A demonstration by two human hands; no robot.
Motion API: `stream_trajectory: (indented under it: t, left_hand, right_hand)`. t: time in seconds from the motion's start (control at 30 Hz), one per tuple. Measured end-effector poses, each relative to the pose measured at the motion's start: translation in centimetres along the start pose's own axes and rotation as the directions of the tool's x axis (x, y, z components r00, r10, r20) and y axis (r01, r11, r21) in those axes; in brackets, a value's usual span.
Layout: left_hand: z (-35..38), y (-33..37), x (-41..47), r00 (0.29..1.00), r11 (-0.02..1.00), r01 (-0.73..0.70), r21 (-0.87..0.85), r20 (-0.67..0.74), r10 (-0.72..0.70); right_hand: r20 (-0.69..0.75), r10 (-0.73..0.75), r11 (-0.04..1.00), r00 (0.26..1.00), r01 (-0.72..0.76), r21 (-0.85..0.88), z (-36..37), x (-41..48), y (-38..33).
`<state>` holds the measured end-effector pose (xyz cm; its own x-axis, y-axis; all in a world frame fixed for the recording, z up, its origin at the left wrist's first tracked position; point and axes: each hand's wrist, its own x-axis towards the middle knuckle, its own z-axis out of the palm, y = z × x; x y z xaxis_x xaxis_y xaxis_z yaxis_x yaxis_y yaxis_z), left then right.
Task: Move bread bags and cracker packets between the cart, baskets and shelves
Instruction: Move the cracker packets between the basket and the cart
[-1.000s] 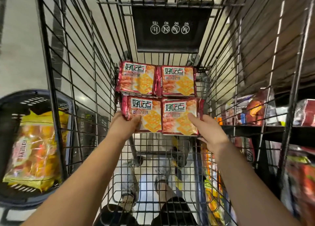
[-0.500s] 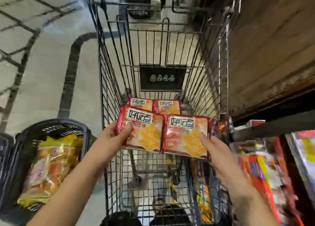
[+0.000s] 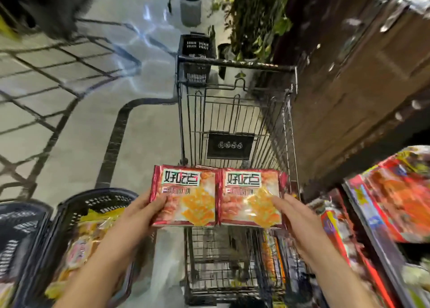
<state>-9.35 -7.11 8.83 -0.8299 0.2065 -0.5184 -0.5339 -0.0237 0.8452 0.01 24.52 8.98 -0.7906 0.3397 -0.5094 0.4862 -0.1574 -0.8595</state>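
Two red cracker packets are held side by side above the wire cart (image 3: 235,112). My left hand (image 3: 142,212) grips the left packet (image 3: 186,196) by its left edge. The right packet (image 3: 251,196) is gripped at its right edge by my right hand (image 3: 290,217). Both packets are lifted clear of the cart floor and hide the packets that lay behind them. A yellow bread bag (image 3: 83,245) lies in the dark basket (image 3: 76,203) on the floor to the left of the cart.
Shelves (image 3: 381,242) with red and yellow packets run along the right side, close to the cart. Another dark basket (image 3: 14,233) stands at far left, and a third (image 3: 197,51) sits beyond the cart's front. Tiled floor opens to the left.
Both hands have lifted the two near packets up out of the cart. My view has tilted up, so the cart's front and the floor beyond show.
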Motion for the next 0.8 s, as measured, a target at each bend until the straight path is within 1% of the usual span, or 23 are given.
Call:
stream_trajectory:
  t: [0.03,0.07,0.17,0.2,0.27,0.3,0.37,0.43,0.5,0.57,0.7,0.8]
  left_hand:
    - [-0.6,-0.3,-0.9,1.0,1.0,-0.005,-0.002,-0.007,0.005]
    - [-1.3,-0.4,-2.0,1.0,1.0,-0.009,-0.015,-0.03,0.008]
    - [-3.8,-1.4,-5.0,0.991,0.994,-0.052,-0.099,-0.127,0.039]
    - [-4.5,-1.8,-6.2,0.984,0.99,-0.062,-0.13,-0.175,0.038]
    - [-5.8,-3.0,-8.9,0.963,0.982,-0.08,-0.173,-0.268,0.032]
    - [-6.3,-3.7,-10.4,0.949,0.979,-0.098,-0.178,-0.313,0.038]
    - [-7.1,-5.2,-13.7,0.914,0.968,-0.124,-0.22,-0.404,0.025]
    - [-7.8,-6.7,-17.1,0.867,0.948,-0.18,-0.263,-0.498,0.026]
    - [-8.4,-8.1,-20.8,0.812,0.943,-0.205,-0.263,-0.584,0.014]
    - [-9.1,-9.6,-24.2,0.771,0.936,-0.214,-0.279,-0.637,-0.014]
    - [-11.1,-13.0,-30.6,0.66,0.922,-0.249,-0.297,-0.749,-0.063]
    - [-13.1,-15.5,-34.7,0.604,0.899,-0.301,-0.317,-0.793,-0.077]
  right_hand:
    - [0.031,-0.026,0.999,0.999,0.026,-0.023,0.6,-0.3,-0.2]
    - [0.08,-0.023,0.999,0.997,0.026,-0.046,1.3,-0.7,-0.5]
    - [0.158,-0.001,0.994,0.987,0.018,-0.107,2.9,-0.5,-0.5]
    - [0.212,0.015,0.989,0.977,0.017,-0.15,3.6,-0.3,-0.5]
    - [0.339,0.002,0.975,0.941,0.074,-0.211,4.9,0.4,-0.5]
    - [0.38,-0.005,0.969,0.925,0.098,-0.225,5.6,1.0,-0.3]
    - [0.432,0.027,0.97,0.901,0.081,-0.231,7.5,1.5,0.3]
    - [0.527,0.062,0.968,0.848,0.078,-0.239,10.2,0.7,0.9]
    - [0.646,0.116,0.961,0.755,0.08,-0.266,13.3,-1.7,1.2]
    - [0.715,0.147,0.961,0.683,0.072,-0.266,15.8,-3.6,2.1]
    - [0.775,0.178,0.962,0.606,0.059,-0.267,20.8,-7.4,4.5]
    - [0.81,0.2,0.955,0.551,0.077,-0.288,24.3,-10.3,5.9]
